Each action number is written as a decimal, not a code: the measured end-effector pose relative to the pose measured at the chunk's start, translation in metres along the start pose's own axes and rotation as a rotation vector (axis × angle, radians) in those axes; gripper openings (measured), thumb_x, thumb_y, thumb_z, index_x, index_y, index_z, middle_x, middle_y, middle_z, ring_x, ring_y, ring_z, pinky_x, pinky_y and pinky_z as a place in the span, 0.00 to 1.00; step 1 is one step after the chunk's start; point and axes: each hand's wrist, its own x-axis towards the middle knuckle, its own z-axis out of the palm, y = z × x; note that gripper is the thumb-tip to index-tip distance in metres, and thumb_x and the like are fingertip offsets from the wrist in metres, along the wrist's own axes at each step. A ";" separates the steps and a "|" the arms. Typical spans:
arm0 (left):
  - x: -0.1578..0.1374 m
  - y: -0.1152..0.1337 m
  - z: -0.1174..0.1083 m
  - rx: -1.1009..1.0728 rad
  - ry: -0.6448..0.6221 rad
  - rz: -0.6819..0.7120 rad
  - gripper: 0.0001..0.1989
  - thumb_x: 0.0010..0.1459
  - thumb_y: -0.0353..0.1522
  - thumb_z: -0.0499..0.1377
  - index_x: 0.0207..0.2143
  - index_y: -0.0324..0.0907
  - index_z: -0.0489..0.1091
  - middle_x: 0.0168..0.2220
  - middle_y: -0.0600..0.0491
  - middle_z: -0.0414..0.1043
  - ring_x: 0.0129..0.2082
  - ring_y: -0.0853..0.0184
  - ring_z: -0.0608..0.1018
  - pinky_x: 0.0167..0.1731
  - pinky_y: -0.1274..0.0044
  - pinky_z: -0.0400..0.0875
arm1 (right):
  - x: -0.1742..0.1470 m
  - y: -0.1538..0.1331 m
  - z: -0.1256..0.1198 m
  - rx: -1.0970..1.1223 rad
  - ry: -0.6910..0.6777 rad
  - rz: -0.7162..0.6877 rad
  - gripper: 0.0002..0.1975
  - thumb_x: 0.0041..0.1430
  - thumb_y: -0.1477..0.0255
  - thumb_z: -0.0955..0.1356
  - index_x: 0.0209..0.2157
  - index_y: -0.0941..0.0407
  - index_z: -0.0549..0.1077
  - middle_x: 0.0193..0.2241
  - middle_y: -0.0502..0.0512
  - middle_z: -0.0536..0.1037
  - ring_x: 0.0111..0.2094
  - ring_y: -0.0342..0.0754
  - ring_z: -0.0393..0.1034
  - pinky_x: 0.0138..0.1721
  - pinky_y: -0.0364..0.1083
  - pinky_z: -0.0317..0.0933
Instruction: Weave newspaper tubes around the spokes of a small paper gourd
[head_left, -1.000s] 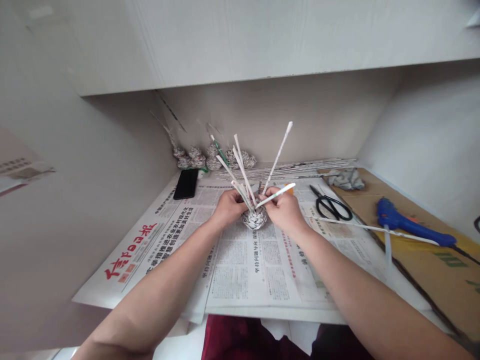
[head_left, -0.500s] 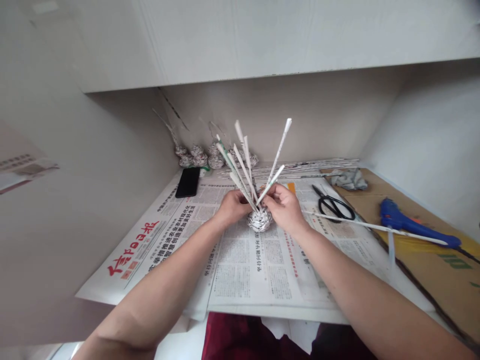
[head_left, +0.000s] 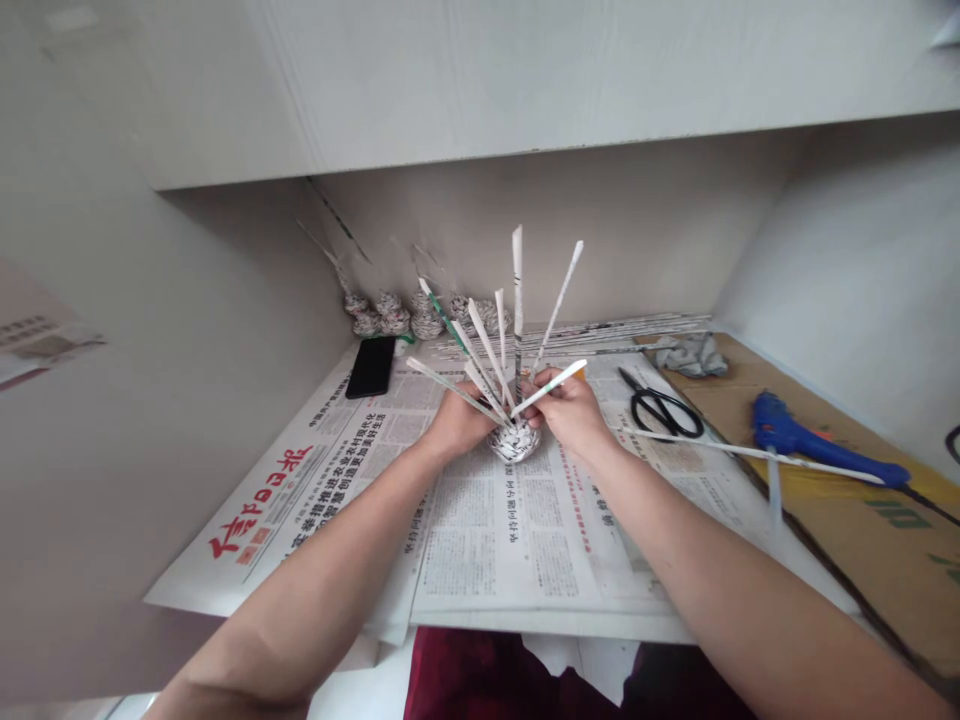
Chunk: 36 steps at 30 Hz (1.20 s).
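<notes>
A small round piece woven from rolled newspaper is held just over the newspaper sheets, with several paper sticks fanning up and outward from its top. My left hand is closed around its left side, the fingertips partly hidden behind the sticks. On the other side my right hand pinches at the upper right of the weave, by the base of a white stick. A long paper strand runs off to the right from beneath my right hand.
Newspaper covers the table. A black phone lies at left, with several woven paper pieces behind it. Paper sticks line the back. Black scissors, a grey cloth and a blue glue gun on cardboard are at right.
The paper sticks have spread: one now leans far left over my left hand, another stands more upright. My hands have stayed around the woven piece; the view has shifted slightly.
</notes>
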 end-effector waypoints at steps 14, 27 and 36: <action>-0.001 0.013 -0.008 0.331 -0.119 0.152 0.06 0.53 0.31 0.60 0.30 0.40 0.77 0.32 0.51 0.79 0.35 0.64 0.79 0.40 0.74 0.72 | -0.005 -0.009 0.000 -0.008 -0.011 -0.018 0.16 0.40 0.63 0.76 0.22 0.54 0.68 0.14 0.46 0.71 0.15 0.43 0.65 0.16 0.43 0.61; -0.001 -0.002 -0.003 0.060 -0.112 0.063 0.06 0.52 0.31 0.61 0.29 0.37 0.76 0.32 0.48 0.79 0.35 0.62 0.79 0.40 0.72 0.73 | -0.002 -0.008 -0.004 0.202 -0.087 0.070 0.20 0.29 0.60 0.79 0.19 0.56 0.70 0.13 0.47 0.72 0.15 0.43 0.67 0.16 0.41 0.60; 0.000 0.015 -0.010 0.086 -0.283 0.099 0.06 0.53 0.30 0.60 0.31 0.37 0.76 0.35 0.49 0.78 0.38 0.62 0.78 0.43 0.72 0.71 | -0.006 -0.016 -0.005 0.124 -0.075 0.133 0.20 0.31 0.62 0.79 0.19 0.56 0.69 0.15 0.48 0.73 0.16 0.42 0.68 0.16 0.39 0.61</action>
